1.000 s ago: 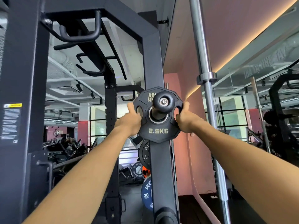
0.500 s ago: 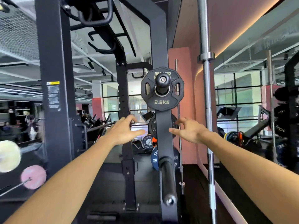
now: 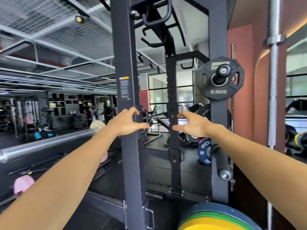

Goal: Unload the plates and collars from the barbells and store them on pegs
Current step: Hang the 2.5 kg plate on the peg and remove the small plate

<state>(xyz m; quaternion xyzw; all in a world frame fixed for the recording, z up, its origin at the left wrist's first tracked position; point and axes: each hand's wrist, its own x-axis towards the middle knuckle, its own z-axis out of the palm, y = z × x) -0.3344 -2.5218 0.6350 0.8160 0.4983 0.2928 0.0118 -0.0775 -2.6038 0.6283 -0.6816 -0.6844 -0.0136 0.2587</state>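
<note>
Plate marked 2.5KG sits on the upper peg of the right rack upright, snug against the post, nobody touching it. Both hands are out in mid-air well below and left of that plate, empty, thumb and fingers loosely spread in a C shape facing each other. Left hand is in front of the nearer dark upright, right hand sits between that upright and the plate's post. Lower down the plate's post there's a bare peg sticking toward the camera, with a blue plate just behind it. A silver barbell stands upright right of the plate. Green and yellow plates poke in at the bottom edge.
</note>
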